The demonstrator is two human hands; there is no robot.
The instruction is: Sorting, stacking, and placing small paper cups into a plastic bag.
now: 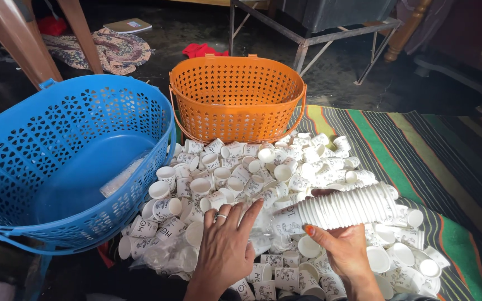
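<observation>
Right hand [344, 248] grips a nested stack [348, 207] of white paper cups, held sideways above the cup pile [252, 173]. Left hand [227, 242] lies flat, fingers spread, on loose cups; it appears to grip none, though the palm hides what is under it. Pile rests on a striped mat [419, 150]. Blue basket [68, 161] stands left, orange basket [236, 100] behind the pile.

Clear plastic bag [123, 177] lying in blue basket [57, 161]
</observation>
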